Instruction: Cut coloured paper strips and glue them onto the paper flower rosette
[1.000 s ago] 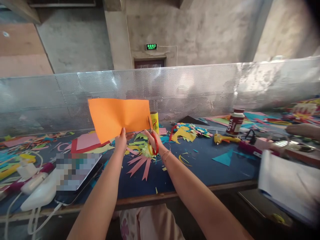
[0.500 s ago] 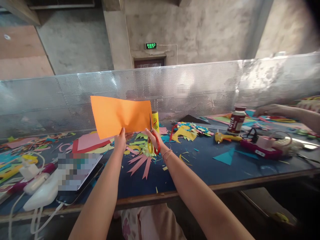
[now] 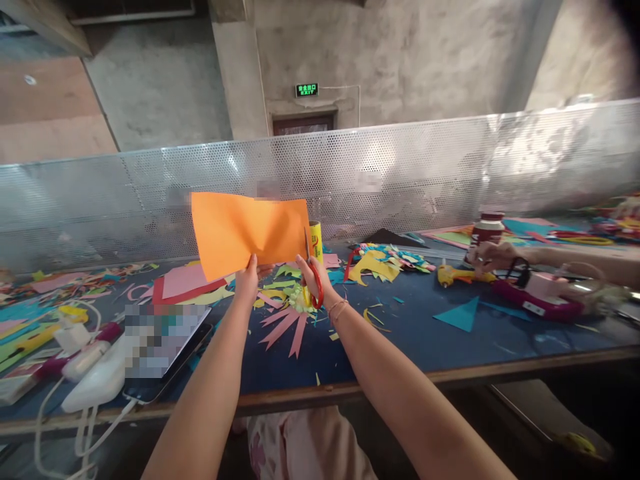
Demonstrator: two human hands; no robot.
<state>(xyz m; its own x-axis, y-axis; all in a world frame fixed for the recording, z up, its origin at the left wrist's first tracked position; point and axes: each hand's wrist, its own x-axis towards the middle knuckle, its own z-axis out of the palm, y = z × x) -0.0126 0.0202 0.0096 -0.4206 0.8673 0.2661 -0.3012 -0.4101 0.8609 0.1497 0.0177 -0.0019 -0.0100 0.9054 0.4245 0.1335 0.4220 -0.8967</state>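
Well, the table [image 3: 400, 353] is dark blue and messy. The left hand [image 3: 247, 279] pinches the low edge of an orange sheet [image 3: 250, 230], held up off the table. The right hand [image 3: 316, 272] grips red and yellow scissors [image 3: 319, 297], set at the sheet's right side. Pink strips [image 3: 287, 327], a blue triangle [image 3: 459, 315] and paper bits [image 3: 377, 267] lie about. On the right, another person's hand [image 3: 495, 257] is by a dark red bottle [image 3: 487, 230]. Behind stands a silver screen [image 3: 345, 163] full of little holes, and a green exit sign [image 3: 307, 90] glows on the gray wall [image 3: 425, 60].
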